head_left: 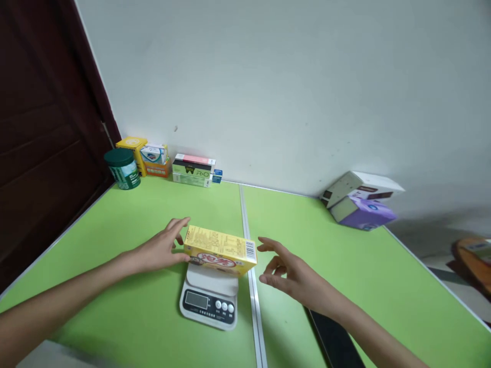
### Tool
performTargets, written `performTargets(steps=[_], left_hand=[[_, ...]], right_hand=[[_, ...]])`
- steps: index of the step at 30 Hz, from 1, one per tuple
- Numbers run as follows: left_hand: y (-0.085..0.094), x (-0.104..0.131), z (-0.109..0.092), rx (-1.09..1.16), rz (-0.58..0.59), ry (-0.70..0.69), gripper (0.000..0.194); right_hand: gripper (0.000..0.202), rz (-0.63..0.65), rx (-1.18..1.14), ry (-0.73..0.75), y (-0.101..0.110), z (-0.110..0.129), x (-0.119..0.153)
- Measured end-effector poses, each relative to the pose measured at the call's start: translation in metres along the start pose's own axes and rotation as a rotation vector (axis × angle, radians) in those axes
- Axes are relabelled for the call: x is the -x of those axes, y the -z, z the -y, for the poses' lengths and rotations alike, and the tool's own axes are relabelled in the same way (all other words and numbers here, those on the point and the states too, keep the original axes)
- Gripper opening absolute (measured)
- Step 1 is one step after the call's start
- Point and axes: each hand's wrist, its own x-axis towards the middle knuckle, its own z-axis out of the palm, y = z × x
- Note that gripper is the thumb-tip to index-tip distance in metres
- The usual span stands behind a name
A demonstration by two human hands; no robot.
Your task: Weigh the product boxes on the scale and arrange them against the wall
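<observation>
Curled wide and clasping nothing, our left hand (163,249) and right hand (294,275) flank the box (218,248) at its ends, seemingly because the scale (213,282) beneath bears it, perhaps set crosswise so the display (197,300) shows.

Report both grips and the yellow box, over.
Yellow box on white scale. Left grip open by box's left end, contact unclear. Right grip open, apart from right end. Nothing blocking either.
</observation>
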Motion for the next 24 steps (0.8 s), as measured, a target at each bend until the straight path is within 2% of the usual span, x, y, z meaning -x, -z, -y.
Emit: performTargets(steps=[3,6,8,11,15,19,21,24], left_hand=[[-0.008,-0.009,0.006,0.095,0.028,-0.073,0.066],[-0.007,-0.016,0.007,0.153,0.041,-0.141,0.046],[0.001,-0.020,0.008,0.157,0.009,-0.141,0.045],[0.023,-0.026,0.017,0.183,-0.081,-0.095,0.054],[0.050,-0.040,0.050,0.254,-0.242,-0.074,0.057],[0.059,-0.051,0.095,0.277,-0.502,-0.009,0.049],[0.058,-0.052,0.114,0.252,-0.525,0.022,0.049],[0.055,-0.052,0.134,0.223,-0.459,0.053,0.054]], right_hand=[[0.063,0.004,-0.040,-0.012,-0.011,-0.001,-0.004],[0.049,0.013,-0.143,0.018,-0.022,0.004,-0.014],[0.045,0.019,-0.196,0.047,-0.025,0.011,-0.025],[0.046,0.022,-0.234,0.081,-0.028,0.025,-0.051],[0.041,-0.011,-0.225,0.134,-0.040,0.045,-0.103],[0.037,-0.151,-0.121,0.200,-0.059,0.064,-0.173],[0.036,-0.227,-0.057,0.221,-0.069,0.074,-0.210],[0.033,-0.301,0.020,0.240,-0.083,0.089,-0.263]])
